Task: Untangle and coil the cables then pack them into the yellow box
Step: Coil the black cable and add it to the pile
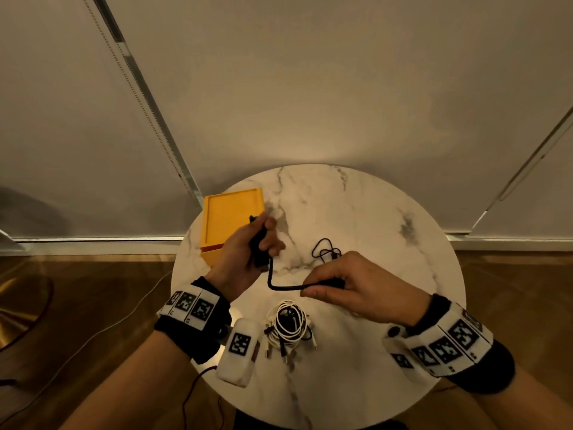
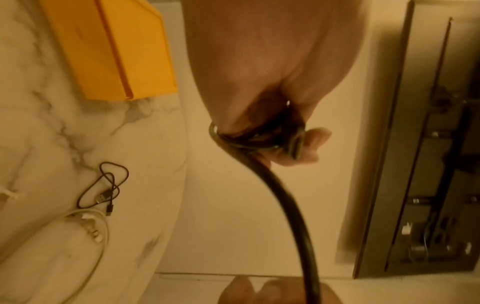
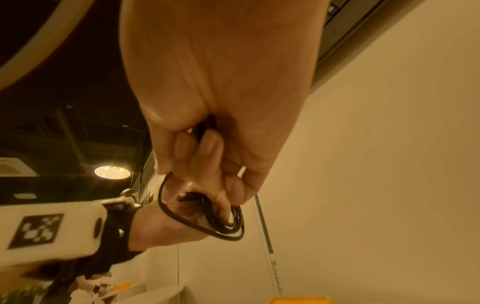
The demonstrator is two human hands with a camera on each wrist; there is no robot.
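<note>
Nearest to you, below both hands, the white coil [image 1: 286,321] lies on the table [image 1: 372,212]. Your right hand [image 1: 350,285] pinches the free end of the black cable [image 1: 280,287]. From there the cable runs left, then bends up into your left hand [image 1: 245,256], whose fingers are clenched around the loops already wound. So the next loop, I think, goes leftward to the left hand. Just beyond the right hand a thin cable [image 1: 325,251] lies loose. The box [image 1: 231,217], lid still on, sits just behind the left hand at the table edge.
</note>
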